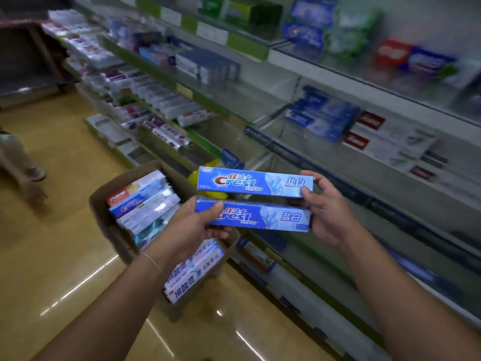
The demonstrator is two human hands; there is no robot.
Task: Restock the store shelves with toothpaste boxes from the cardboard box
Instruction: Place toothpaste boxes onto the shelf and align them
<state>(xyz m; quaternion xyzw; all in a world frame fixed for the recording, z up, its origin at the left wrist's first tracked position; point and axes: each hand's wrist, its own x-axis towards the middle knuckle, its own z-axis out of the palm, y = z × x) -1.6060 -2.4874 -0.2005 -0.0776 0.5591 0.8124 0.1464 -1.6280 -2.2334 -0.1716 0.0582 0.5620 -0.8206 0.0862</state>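
Two blue Crest toothpaste boxes are held level in front of the shelves. My right hand pinches the right end of the upper box and also touches the right end of the lower box. My left hand grips the lower box's left end, thumb on top. Below the hands, on the floor, stands the open cardboard box with several more toothpaste boxes lying in it. The store shelves run along the right, partly filled.
Blue and white-red toothpaste packs sit on the middle shelf behind a clear rail, with a bare stretch left of them. A person's legs stand at the far left on the shiny yellow floor. A dark counter is at the upper left.
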